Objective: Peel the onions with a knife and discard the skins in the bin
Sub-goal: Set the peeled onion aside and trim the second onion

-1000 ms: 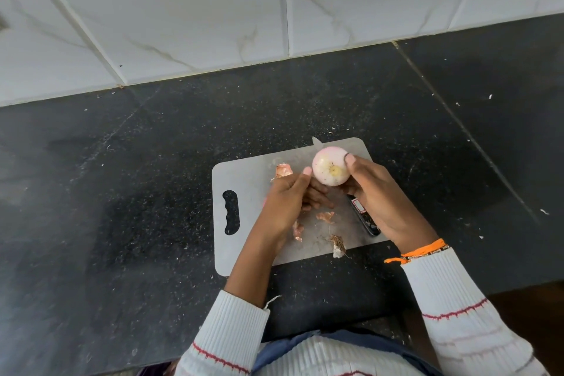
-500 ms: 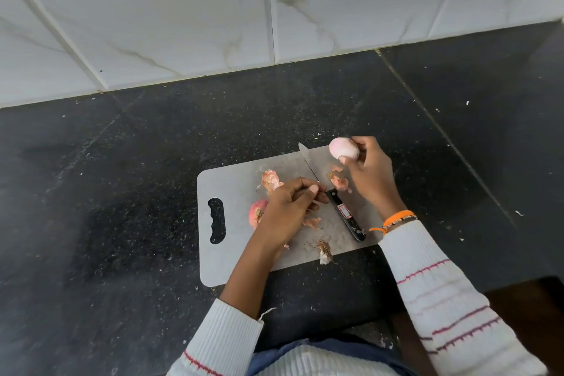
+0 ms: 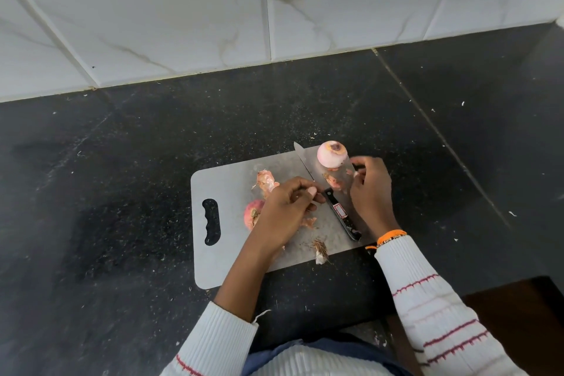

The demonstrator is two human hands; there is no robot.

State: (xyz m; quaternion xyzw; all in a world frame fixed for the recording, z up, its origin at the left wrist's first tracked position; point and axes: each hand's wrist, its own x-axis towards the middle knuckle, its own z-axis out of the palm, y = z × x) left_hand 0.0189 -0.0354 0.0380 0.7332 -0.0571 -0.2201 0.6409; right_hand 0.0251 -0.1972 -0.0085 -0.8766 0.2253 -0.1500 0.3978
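Released since a moment ago, the peeled onion (image 3: 332, 154) sits on the far right of the cutting board (image 3: 227, 183), beside the right hand (image 3: 370, 189), fingers loosely curled, empty. Left hand (image 3: 287, 207) pinches a skin scrap; one knife (image 3: 331, 198) lies between the hands, one unpeeled onion (image 3: 251, 214) at left.

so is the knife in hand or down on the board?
Down. The knife lies flat on the cutting board, between the left hand and right hand; neither grips it.

1. Worktop (image 3: 122, 162) is dark speckled stone, kinda dusty, with little pale flecks scattered all over.
2. A thin seam (image 3: 442, 137) runs diagonally across its right side.
3. Wall (image 3: 183, 9) behind is glossy white marble-look tile with grey veins and pale grout lines.
4. Soft, even light, no harsh shadows.
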